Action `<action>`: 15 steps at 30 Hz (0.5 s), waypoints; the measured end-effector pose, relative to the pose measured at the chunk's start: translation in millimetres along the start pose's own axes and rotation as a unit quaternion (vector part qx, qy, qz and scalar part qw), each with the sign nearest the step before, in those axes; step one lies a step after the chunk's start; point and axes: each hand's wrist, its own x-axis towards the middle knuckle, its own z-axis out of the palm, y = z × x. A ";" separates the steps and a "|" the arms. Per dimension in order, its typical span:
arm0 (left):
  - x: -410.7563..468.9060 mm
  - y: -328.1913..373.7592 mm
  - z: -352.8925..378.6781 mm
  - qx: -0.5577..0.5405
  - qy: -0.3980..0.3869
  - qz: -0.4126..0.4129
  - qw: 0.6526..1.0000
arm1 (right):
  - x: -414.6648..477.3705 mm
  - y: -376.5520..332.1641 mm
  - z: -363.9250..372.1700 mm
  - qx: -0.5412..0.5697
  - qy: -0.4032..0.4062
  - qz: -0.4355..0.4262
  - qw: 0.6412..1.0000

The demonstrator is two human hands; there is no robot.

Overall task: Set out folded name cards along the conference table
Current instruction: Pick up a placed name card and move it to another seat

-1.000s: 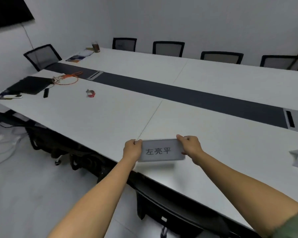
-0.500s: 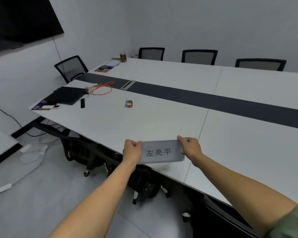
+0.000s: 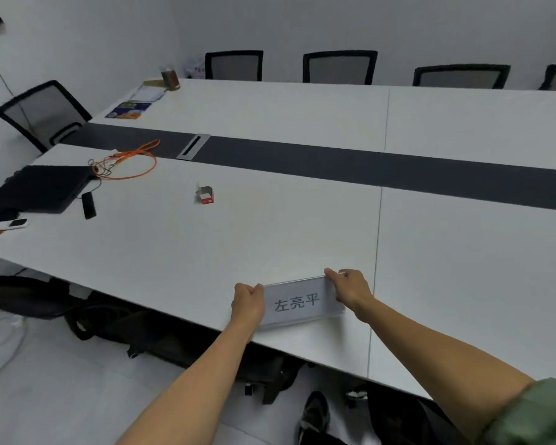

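While only the head view is available, it shows one name card (image 3: 297, 303) standing on the white tabletop (image 3: 270, 239) close to its near edge, just left of the seam that crosses the top from near to far. Three dark printed characters face the camera, and the card's base appears to rest on the surface. Two hands hold it, one at each end and apart by the card's length: the left hand (image 3: 247, 305) has its fingers curled round the left end, and the right hand (image 3: 350, 289) pinches the upper right corner. A green sleeve (image 3: 533, 412) covers the right upper arm.

One dark strip (image 3: 334, 162) runs left to right along the middle of the tabletop, with one cable hatch (image 3: 193, 146) set in it. Left of the card and farther off lie one small red-and-white box (image 3: 205, 194), one orange lanyard (image 3: 132, 162), one flat black case (image 3: 37, 187), one small black device (image 3: 89, 205) and one white handset (image 3: 5, 225). At the far left corner stand one cup (image 3: 170, 78) and one printed booklet (image 3: 129, 109). Five mesh-backed chairs show: four along the far side (image 3: 339, 67) and one at the left end (image 3: 42, 110).
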 end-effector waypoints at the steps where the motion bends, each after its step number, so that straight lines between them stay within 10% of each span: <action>1: 12.5 2.8 4.1 0.010 -0.006 -0.005 1.000 | 11.2 -0.7 1.8 -0.005 0.002 0.009 1.000; 15: 61.1 29.6 5.0 0.035 -0.051 -0.013 0.998 | 36.6 -15.5 21.8 -0.004 0.145 0.044 0.988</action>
